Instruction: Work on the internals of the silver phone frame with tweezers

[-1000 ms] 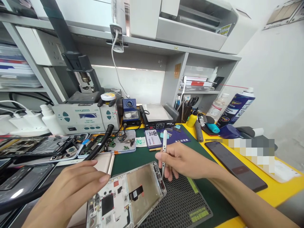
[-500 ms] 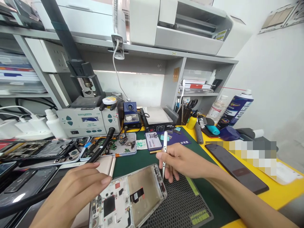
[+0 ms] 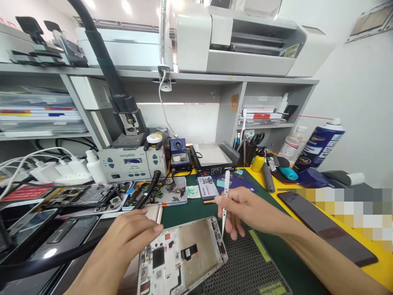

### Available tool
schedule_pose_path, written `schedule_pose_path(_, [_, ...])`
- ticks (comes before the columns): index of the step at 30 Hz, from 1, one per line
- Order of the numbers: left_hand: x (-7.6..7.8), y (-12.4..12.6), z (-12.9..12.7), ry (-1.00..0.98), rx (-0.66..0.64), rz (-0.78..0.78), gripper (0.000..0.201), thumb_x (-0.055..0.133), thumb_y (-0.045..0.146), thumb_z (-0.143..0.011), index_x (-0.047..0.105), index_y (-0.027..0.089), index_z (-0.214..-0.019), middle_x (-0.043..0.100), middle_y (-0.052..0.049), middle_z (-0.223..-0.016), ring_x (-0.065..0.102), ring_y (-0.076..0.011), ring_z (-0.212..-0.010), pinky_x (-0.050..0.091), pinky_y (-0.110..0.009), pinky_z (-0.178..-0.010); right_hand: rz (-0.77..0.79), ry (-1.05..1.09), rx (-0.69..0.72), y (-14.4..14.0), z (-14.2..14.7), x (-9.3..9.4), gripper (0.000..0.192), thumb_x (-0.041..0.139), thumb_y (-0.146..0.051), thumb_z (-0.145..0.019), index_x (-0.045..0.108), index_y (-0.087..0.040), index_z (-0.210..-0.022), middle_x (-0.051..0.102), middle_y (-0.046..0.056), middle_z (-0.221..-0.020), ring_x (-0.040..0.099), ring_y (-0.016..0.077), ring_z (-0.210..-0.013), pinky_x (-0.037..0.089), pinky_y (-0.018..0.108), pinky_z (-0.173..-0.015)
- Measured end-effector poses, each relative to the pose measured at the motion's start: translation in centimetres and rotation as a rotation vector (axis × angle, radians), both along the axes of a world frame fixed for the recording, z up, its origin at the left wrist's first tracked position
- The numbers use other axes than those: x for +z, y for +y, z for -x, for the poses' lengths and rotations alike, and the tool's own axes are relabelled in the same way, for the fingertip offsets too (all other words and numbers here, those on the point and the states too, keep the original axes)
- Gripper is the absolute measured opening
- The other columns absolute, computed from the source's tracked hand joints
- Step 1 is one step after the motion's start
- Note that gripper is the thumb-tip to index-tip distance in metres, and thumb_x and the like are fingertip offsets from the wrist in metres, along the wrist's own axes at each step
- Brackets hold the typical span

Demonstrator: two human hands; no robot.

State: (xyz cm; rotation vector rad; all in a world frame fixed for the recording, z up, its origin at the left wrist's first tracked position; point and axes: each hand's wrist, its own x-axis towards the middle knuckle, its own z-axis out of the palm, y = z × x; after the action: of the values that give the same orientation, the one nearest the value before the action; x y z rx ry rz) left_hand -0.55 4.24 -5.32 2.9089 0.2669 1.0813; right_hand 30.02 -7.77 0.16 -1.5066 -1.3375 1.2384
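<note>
My right hand [image 3: 241, 209] pinches white tweezers [image 3: 226, 192] upright, their tips pointing down at the right end of an opened phone [image 3: 196, 233]. That phone lies tilted, showing a pale inner frame and a bare tan battery bay with a small black flex piece [image 3: 189, 251]. Under its right part is a black honeycomb-patterned mat [image 3: 242, 262]. My left hand [image 3: 123, 239] reaches over the phone's upper left edge, fingers stretched and close together; the thumb's contact with the phone is not clear. Nothing held shows in that hand.
A black hose [image 3: 149, 190] curves in from the left, over several phones. Behind lie a tray of small boards [image 3: 179, 201], a rework station [image 3: 132, 164] and a flat heating plate [image 3: 211, 152]. At right are a dark phone panel [image 3: 325, 225] and a spray can [image 3: 319, 143].
The camera view has shifted, so the whole scene sits further right and slightly lower. Both hands keep about the same place relative to the phone; the tweezers stay at its right end.
</note>
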Motion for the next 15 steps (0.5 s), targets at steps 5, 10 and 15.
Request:
schedule_pose_path(5, [1.6,-2.0,-0.2,0.048,-0.03,0.093,0.065,0.057,0.029,-0.085,0.037,0.024,-0.146,0.06,-0.011,-0.123,0.055,-0.0337,-0.12,0.041,-0.061,-0.11,-0.035,0.128,-0.067,-0.1,-0.2,0.3,0.044,0.061,-0.058,-0.095,0.059,-0.017,-0.079,0.071,0.002,-0.057,0.066,0.0107,-0.045,0.046,0.015,-0.038])
schedule_pose_path(10, [2.1,-2.8,1.1,0.144,0.02,0.049,0.082,0.067,0.036,-0.078,0.033,0.014,-0.15,0.045,-0.018,-0.145,0.039,-0.0379,-0.139,0.038,-0.058,-0.115,-0.009,0.235,-0.062,-0.4,0.1,0.5,0.043,0.068,-0.055,-0.091,0.064,-0.014,-0.08,0.073,0.005,-0.059,0.068,0.0119,-0.045,0.048,0.015,-0.038])
schedule_pose_path(15, [1.9,-3.0,1.0,0.064,-0.065,0.046,0.086,0.072,0.034,-0.078,0.031,0.01,-0.149,0.046,-0.018,-0.144,0.036,-0.0332,-0.142,0.036,-0.049,-0.12,-0.008,0.362,-0.093,-0.8,0.4,0.7,0.04,0.072,-0.052,-0.09,0.063,-0.015,-0.081,0.073,0.004,-0.059,0.068,0.0111,-0.045,0.049,0.013,-0.037])
